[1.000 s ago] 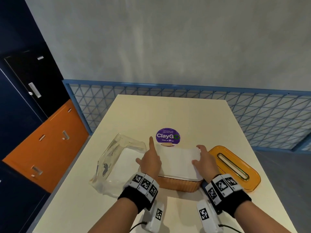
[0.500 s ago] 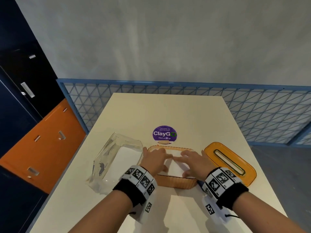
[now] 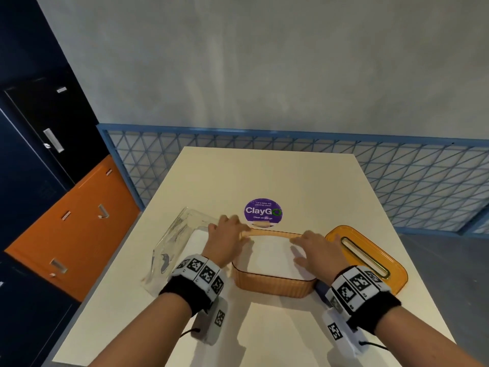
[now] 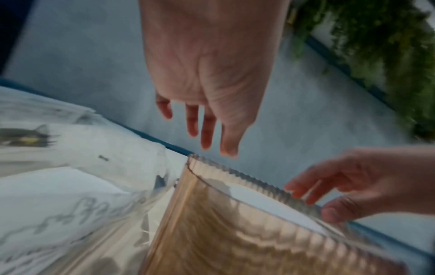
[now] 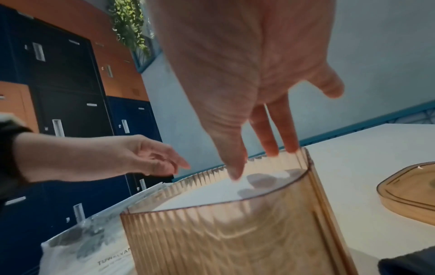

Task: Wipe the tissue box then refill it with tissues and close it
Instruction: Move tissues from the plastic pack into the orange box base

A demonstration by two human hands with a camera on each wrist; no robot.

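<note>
The amber ribbed tissue box (image 3: 275,286) stands open near the table's front edge, with a flat stack of white tissues (image 3: 272,258) inside it. My left hand (image 3: 227,239) hovers over the box's far left corner with relaxed fingers and holds nothing; the left wrist view shows its palm (image 4: 204,83) above the rim (image 4: 235,173). Spread above the right part of the tissues, my right hand (image 3: 313,250) casts fingertip shadows on them (image 5: 212,193). Its fingers (image 5: 270,134) point down at the far rim. The amber slotted lid (image 3: 370,258) lies on the table to the right of the box.
A clear plastic tissue pack (image 3: 180,242) with white sheets inside lies left of the box. A purple round sticker (image 3: 262,211) sits on the table (image 3: 264,176) behind the box. A dark cloth (image 5: 412,264) lies by my right wrist. Lockers stand at the left.
The tissue stack went down into the box. Both hands then pressed it near the middle, and have since moved apart, left to the far left corner, right to the right side.
</note>
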